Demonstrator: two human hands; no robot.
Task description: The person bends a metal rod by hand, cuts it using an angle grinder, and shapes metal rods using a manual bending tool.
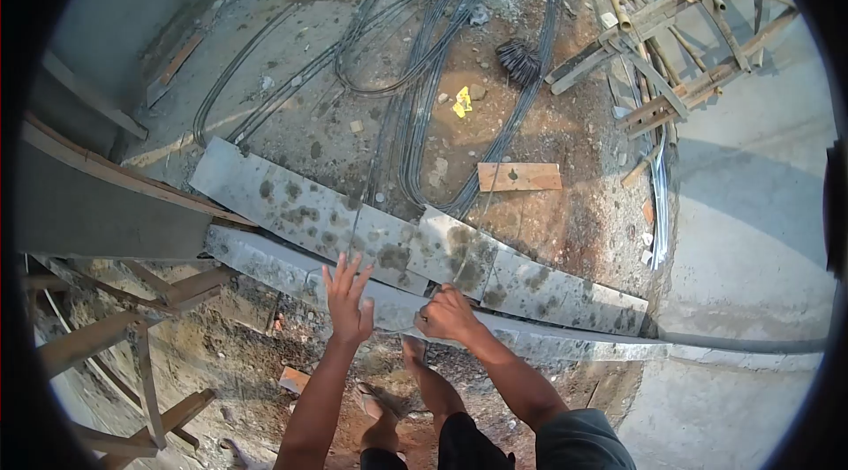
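Observation:
My left hand point(348, 300) is raised over the concrete ledge point(274, 271), its fingers spread and nothing in them. To its right, my right hand point(448, 314) is closed above the same ledge, beside a dark gap between it and the spotted grey boards point(336, 221). Its fingers are curled round something thin that I cannot make out. Thin lines rise from near both hands across the boards. Beyond the boards lie long loops of dark rods or cable point(415, 134) on the ground.
Wooden framing point(654, 37) and poles stand at the upper right, and more timber point(146, 382) at the lower left. A wooden board point(519, 177), a yellow scrap point(462, 102) and a dark bundle point(519, 62) lie ahead. My feet point(380, 401) are below the ledge.

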